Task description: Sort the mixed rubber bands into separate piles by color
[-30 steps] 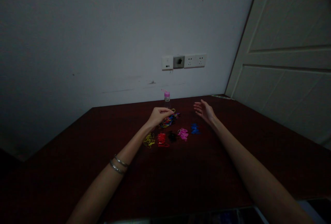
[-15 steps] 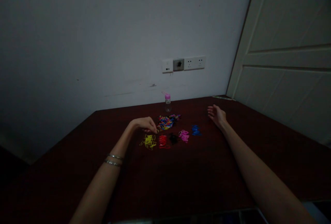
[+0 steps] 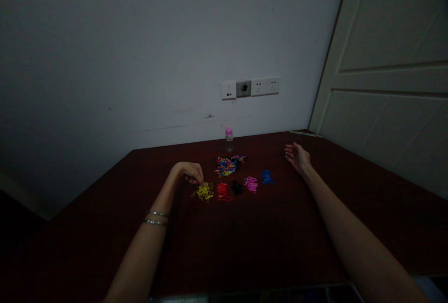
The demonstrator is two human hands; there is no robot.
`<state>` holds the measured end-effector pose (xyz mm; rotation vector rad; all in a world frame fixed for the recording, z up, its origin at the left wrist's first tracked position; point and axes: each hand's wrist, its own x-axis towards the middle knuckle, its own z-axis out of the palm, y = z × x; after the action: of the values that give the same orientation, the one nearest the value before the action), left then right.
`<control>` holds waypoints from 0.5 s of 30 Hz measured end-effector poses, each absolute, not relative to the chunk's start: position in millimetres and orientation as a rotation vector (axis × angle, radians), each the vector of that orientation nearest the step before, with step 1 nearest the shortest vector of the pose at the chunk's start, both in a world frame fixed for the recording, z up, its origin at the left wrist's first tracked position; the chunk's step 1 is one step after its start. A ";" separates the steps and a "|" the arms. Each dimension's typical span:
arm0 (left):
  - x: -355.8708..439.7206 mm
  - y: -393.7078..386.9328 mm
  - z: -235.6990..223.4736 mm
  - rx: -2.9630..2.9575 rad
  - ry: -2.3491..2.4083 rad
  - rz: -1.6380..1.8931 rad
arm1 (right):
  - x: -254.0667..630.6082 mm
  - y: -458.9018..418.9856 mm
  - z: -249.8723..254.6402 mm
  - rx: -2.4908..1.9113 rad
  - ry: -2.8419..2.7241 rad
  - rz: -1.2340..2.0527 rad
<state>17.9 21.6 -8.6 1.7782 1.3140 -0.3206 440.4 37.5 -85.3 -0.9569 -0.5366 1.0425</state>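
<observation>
My left hand (image 3: pixel 191 172) is bent down at the back edge of a pile of yellow rubber bands (image 3: pixel 204 192). Its thumb and fingers are pinched together at the yellow pile; a yellow rubber band seems to be between the fingertips, mostly hidden. To the right lie separate piles of red bands (image 3: pixel 223 191), black bands (image 3: pixel 237 187), pink bands (image 3: pixel 251 184) and blue bands (image 3: pixel 267 177). Behind them is a heap of mixed-colour rubber bands (image 3: pixel 226 166). My right hand (image 3: pixel 298 157) rests on its side beyond the blue pile, open, fingers loosely curled and holding nothing.
A small clear bottle with a pink cap (image 3: pixel 228 139) stands behind the mixed heap, near the wall. Sockets and a switch (image 3: pixel 250 88) are on the wall above the dark reddish table (image 3: pixel 259 233). A pale panelled door (image 3: pixel 388 102) is at the right.
My left hand has moved from the edge of the mixed heap left to the yellow pile, carrying a yellowish rubber band. My right hand stays in place; the view has shifted slightly.
</observation>
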 end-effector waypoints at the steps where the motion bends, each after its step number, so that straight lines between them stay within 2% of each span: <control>1: 17.8 21.6 -7.9 1.777 1.323 -0.326 | 440.3 37.1 -84.9 -0.959 -0.534 1.043; 7: 17.9 26.9 -8.1 1.827 1.330 -0.291 | 440.0 36.8 -84.3 -0.983 -0.532 1.063; 15: 29.0 46.0 -22.2 2.021 1.400 0.230 | 422.4 41.6 -87.4 -1.236 -0.958 0.845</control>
<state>29.0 46.0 -22.2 2.0207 1.3997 0.2301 422.4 41.6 -87.4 -1.2363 -0.9584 0.8450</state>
